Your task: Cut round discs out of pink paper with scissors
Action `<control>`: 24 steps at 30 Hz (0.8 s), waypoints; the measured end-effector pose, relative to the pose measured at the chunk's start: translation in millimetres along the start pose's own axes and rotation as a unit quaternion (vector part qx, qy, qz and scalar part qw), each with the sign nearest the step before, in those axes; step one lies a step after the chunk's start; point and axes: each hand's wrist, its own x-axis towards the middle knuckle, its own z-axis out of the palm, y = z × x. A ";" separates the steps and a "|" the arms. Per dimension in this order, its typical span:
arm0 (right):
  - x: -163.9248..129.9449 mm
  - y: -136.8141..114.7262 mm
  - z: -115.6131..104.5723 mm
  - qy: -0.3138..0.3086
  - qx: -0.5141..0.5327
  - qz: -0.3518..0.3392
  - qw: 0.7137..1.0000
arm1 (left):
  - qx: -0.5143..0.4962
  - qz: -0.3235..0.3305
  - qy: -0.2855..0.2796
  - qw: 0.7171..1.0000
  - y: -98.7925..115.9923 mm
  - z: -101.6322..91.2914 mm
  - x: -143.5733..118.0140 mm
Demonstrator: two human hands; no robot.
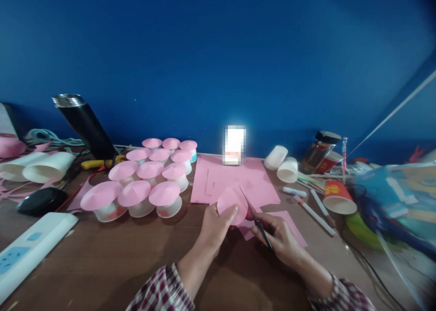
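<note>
L hand (215, 227) grips a pink paper disc (228, 204) by its near edge, thumb flat on top, other fingers mostly hidden underneath. R hand (277, 238) is closed round the handles of dark scissors (261, 233), whose blades point up & away along the disc's R edge; can't tell if they're biting into the paper. Disc is held just above the table (153, 270), approx. centre, in front of stacked pink sheets (269, 183) lying flat; a smaller pink offcut (293, 227) lies beyond & partly under the R hand. Both sleeves (160, 293) are checked, dk red & white. To the L, 12 paper cups w/ pink cone tops (134, 192) stand in 4 rows of 3. Further L: black flask (90, 129), tilted in view, w/ a yellow-handled tool (102, 163) at its base, 2 white paper tubes (49, 167) side by side, black mouse (42, 201), white power strip (37, 238) nearest the edge. Behind the sheets, a bright rectangle (234, 145), pixelated, stands near the blue wall (204, 61). R of sheets: 2 white cups (288, 170) on their sides, touching or nearly so, a white marker (294, 192), a couple of pens (322, 220), red-and-white cup (339, 196) tipped over, dark-lidded jar (319, 152) behind. Far R, a blue plastic pkg (384, 188), blurred.
</note>
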 end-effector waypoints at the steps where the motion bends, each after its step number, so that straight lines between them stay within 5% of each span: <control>1: -0.2 0.9 0.3 -0.001 0.001 0.000 1.000 | -0.001 -0.001 0.000 1.000 0.0 0.0 0.0; 24: 0.1 -3.3 1.2 0.005 0.005 0.022 1.000 | -0.008 0.009 0.010 1.000 -0.1 -0.5 -0.2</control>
